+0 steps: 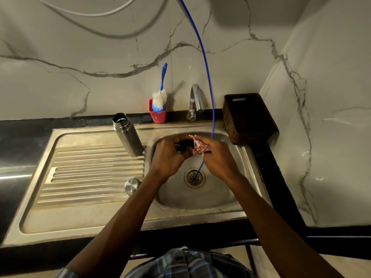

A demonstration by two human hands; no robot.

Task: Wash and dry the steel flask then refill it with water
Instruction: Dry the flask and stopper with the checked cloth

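Over sink (249,157), hands meet: left (170,155) grips cap (185,146) (dark), right (215,155) cloth (199,146).

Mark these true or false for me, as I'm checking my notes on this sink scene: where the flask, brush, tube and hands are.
1. The flask stands open on the drainboard. True.
2. The brush lies in the sink basin. False: it stands in a red holder by the wall.
3. The left hand holds a dark part over the basin. True.
4. The right hand is empty. False: it grips a red-and-white cloth.
5. The blue tube ends at the drain. True.
6. The basket sits left of the tap. False: it sits to the right.
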